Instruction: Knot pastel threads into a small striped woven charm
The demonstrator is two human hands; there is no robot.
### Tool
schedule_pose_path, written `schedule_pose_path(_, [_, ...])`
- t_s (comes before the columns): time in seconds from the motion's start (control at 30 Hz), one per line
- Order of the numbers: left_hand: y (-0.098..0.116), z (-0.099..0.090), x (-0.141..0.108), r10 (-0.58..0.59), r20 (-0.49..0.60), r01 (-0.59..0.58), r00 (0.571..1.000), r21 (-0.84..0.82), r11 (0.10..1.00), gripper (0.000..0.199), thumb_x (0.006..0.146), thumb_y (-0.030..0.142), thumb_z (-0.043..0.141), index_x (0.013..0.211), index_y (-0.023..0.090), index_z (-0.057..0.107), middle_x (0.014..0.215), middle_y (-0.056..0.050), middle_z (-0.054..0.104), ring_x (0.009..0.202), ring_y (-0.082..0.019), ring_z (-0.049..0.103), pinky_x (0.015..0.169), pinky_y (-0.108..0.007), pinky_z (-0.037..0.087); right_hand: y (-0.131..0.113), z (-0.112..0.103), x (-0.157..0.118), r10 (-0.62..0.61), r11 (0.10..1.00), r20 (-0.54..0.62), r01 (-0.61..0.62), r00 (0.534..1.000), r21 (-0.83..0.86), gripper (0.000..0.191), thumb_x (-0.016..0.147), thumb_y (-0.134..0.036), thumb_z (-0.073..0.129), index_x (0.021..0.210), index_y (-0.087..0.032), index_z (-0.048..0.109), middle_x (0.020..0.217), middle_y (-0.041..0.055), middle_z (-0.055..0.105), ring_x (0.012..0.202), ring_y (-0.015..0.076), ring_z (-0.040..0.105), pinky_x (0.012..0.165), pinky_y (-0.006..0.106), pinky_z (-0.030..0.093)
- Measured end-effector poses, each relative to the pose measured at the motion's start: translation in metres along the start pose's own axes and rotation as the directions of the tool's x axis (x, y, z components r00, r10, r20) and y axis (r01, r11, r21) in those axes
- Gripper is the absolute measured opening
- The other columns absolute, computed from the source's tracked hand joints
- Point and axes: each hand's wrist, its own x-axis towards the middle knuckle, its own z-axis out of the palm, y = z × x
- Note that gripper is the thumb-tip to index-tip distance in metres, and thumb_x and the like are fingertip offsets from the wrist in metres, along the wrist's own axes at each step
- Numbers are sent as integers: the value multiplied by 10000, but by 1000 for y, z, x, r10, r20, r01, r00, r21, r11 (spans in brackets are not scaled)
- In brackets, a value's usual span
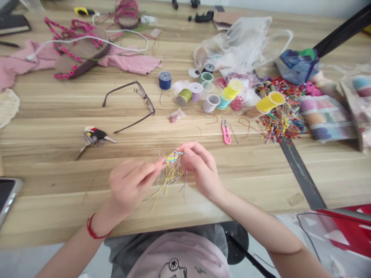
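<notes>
Between my two hands, just above the table's front part, is a small woven piece of yellow, blue and pale cord [172,158], with loose yellow and whitish thread ends hanging below it. My left hand [131,181], with a red string bracelet [92,227] at the wrist, pinches its left end. Thumb and fingers of my right hand [201,168] close on a bluish cord at its right end. Beyond my right hand lie pink-handled snippers [225,133] and a thin needle-like tool [234,133].
Thread spools [211,103], glasses [140,90] and keys [97,135] lie beyond my hands. A pile of colourful cords [282,116] and plastic bags [240,42] are at the right. A phone [8,195] rests at the left edge, a pink-laced form [82,52] at the back left.
</notes>
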Motion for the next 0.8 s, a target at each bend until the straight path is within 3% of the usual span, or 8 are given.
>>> schedule_pose_path(0.1, [-2, 6, 0, -35, -28, 35, 999, -8, 999, 89, 805, 128, 737, 846, 201, 706, 602, 38, 715, 468, -85, 590, 450, -233, 434, 1, -3, 2, -95, 995, -120, 96, 988, 3, 207, 869, -393, 625, 774, -209, 634, 593, -60, 400, 516, 79, 296, 489, 240, 249])
schedule_pose_path(0.23, [-5, 10, -2, -93, -43, 92, 995, -28, 995, 110, 800, 130, 742, 868, 211, 711, 547, 71, 665, 400, -60, 485, 407, -224, 365, 3, -5, 2, -223, 975, -142, 218, 964, -48, 214, 905, -355, 583, 745, -217, 619, 601, -47, 402, 559, 100, 334, 549, 263, 282])
schedule_pose_path(0.4, [-12, 14, -5, -48, -45, 49, 998, 17, 999, 71, 817, 148, 727, 845, 213, 721, 469, 87, 567, 385, -59, 409, 396, -220, 316, 7, -4, 2, -172, 983, -157, 160, 972, -85, 219, 900, -357, 565, 739, -214, 607, 596, -41, 409, 577, 113, 360, 567, 269, 299])
schedule_pose_path(0.53, [-16, 17, -8, -32, -27, 33, 999, 15, 999, 109, 817, 122, 716, 891, 202, 727, 482, 80, 559, 398, -68, 403, 403, -226, 314, 6, -4, 6, -146, 989, -212, 145, 966, -21, 196, 872, -311, 564, 711, -205, 600, 602, -38, 412, 591, 110, 366, 573, 261, 298])
schedule_pose_path(0.63, [-18, 18, -11, -8, 1, 8, 1000, 2, 1000, 157, 837, 94, 681, 934, 210, 725, 482, 84, 551, 407, -75, 414, 421, -229, 330, 4, -7, 12, -60, 996, -247, 75, 967, 51, 173, 831, -307, 582, 698, -197, 590, 604, -43, 380, 582, 107, 349, 568, 259, 304])
schedule_pose_path(0.8, [-23, 20, -14, -21, 175, 18, 984, 14, 1000, 122, 882, 157, 643, 934, 210, 741, 592, 46, 686, 471, -82, 562, 486, -217, 431, 4, -15, 24, 18, 990, -281, 22, 960, 140, 154, 781, -311, 603, 698, -192, 550, 653, -47, 337, 571, 98, 305, 552, 257, 314])
